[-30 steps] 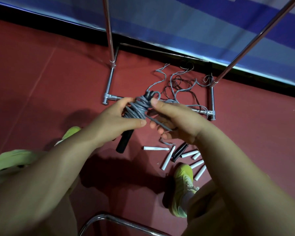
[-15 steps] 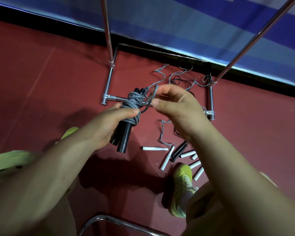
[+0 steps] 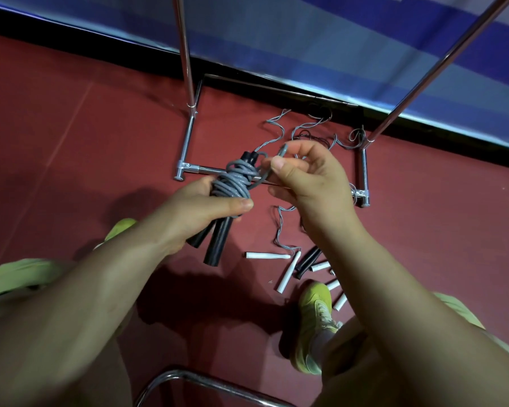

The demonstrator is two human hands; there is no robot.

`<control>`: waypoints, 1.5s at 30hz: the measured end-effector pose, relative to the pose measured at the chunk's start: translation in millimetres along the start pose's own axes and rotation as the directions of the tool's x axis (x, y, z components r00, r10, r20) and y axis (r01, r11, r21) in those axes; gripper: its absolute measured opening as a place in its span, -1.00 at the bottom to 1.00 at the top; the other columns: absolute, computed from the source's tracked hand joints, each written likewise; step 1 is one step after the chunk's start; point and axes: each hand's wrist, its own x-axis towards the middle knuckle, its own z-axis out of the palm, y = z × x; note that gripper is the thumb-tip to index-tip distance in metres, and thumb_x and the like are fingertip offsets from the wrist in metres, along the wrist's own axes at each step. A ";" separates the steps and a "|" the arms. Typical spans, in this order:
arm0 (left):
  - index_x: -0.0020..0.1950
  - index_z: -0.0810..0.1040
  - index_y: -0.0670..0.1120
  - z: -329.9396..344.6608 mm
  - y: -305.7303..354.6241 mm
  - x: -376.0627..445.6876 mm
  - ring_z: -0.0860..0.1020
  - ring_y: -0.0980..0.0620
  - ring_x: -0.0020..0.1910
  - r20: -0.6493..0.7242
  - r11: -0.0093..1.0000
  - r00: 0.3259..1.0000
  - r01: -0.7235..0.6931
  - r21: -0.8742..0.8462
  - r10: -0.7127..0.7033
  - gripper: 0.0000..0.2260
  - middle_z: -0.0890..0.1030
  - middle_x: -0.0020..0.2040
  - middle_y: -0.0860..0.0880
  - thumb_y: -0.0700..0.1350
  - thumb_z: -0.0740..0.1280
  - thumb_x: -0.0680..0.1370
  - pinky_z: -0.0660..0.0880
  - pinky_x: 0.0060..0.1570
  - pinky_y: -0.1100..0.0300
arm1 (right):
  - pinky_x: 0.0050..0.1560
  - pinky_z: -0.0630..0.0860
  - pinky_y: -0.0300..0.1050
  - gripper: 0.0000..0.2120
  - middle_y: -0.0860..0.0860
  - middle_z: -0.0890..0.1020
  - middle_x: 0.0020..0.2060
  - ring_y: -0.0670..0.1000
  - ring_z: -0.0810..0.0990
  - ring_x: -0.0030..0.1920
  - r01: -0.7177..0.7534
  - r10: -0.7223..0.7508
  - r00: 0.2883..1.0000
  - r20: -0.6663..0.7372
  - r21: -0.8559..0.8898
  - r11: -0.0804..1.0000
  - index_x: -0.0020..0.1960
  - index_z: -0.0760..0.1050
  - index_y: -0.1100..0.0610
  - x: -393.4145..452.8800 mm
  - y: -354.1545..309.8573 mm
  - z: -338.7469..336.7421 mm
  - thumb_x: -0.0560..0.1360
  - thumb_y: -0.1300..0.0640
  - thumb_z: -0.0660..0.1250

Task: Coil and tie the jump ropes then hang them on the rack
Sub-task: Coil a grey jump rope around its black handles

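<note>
We are holding the grey jump rope [image 3: 238, 180], wound in tight turns around its two black handles [image 3: 215, 240], above the red floor [image 3: 71, 142] in front of the chrome rack [image 3: 185, 69]; our left hand [image 3: 200, 212] is curling round the bundle while our right hand [image 3: 306, 177] is pinching the free loop [image 3: 281, 154] between thumb and forefinger. The cord is looking light, springy and slick, so we are judging the stiff handles the surest hold. More ropes [image 3: 306, 133] and white handles [image 3: 266, 255] are lying loose just beyond our yellow shoe [image 3: 312, 321].
</note>
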 end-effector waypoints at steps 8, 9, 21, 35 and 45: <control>-0.04 0.41 0.22 -0.6 -2.9 -7.7 0.62 0.07 -0.06 -0.112 0.931 0.979 -0.121 0.344 0.169 -0.50 0.63 -0.08 0.11 0.31 0.42 0.10 0.52 0.11 -0.03 | -0.20 0.55 -0.21 -0.88 -0.09 0.64 -0.36 -0.16 0.59 -0.35 -0.073 0.073 0.997 0.010 -0.050 0.996 -0.12 0.52 0.08 -0.8 -2.1 3.4 0.57 0.19 0.26; -0.04 0.42 0.23 0.2 -2.4 -8.7 0.63 0.06 -0.07 -0.115 0.938 0.982 -0.107 0.330 0.153 -0.52 0.64 -0.08 0.12 0.34 0.38 0.12 0.52 0.11 -0.05 | -0.20 0.54 -0.21 -0.87 -0.10 0.63 -0.38 -0.18 0.57 -0.38 -0.076 0.076 0.997 0.005 -0.070 0.995 -0.13 0.52 0.09 -1.1 -1.3 4.5 0.57 0.20 0.26; -0.06 0.57 0.03 2.4 -4.5 -4.0 0.60 0.06 -0.04 -0.108 0.998 0.992 -0.060 0.027 0.063 -0.74 0.65 -0.14 0.09 0.12 0.37 0.33 0.46 0.23 -0.07 | -0.09 0.35 -0.09 -0.84 0.01 0.51 -0.30 0.02 0.39 -0.16 -0.145 0.136 0.989 -0.055 -0.232 0.962 -0.25 0.55 0.03 1.0 -4.3 1.2 0.50 0.18 0.37; 0.02 0.45 0.16 -0.3 -2.8 -5.1 0.61 0.08 -0.07 -0.041 0.979 0.987 -0.150 0.135 0.156 -0.67 0.59 -0.02 0.03 -0.07 0.39 0.30 0.54 0.00 0.18 | -0.18 0.35 -0.17 -0.91 -0.12 0.60 -0.38 -0.17 0.34 -0.47 -0.254 0.319 0.937 0.143 -0.350 0.902 -0.10 0.54 0.06 6.3 -10.0 -13.7 0.48 0.24 0.36; 0.07 0.38 0.35 2.3 -11.6 -9.3 0.62 0.12 -0.14 0.100 0.920 0.964 -0.266 0.289 0.247 -0.55 0.59 -0.04 0.09 -0.13 0.38 0.35 0.55 -0.07 0.23 | -0.26 0.32 -0.14 -0.87 0.15 0.62 -0.21 0.04 0.38 -0.26 -0.211 0.371 0.916 0.150 -0.606 0.767 -0.06 0.54 0.09 8.4 -5.4 -20.8 0.43 0.16 0.46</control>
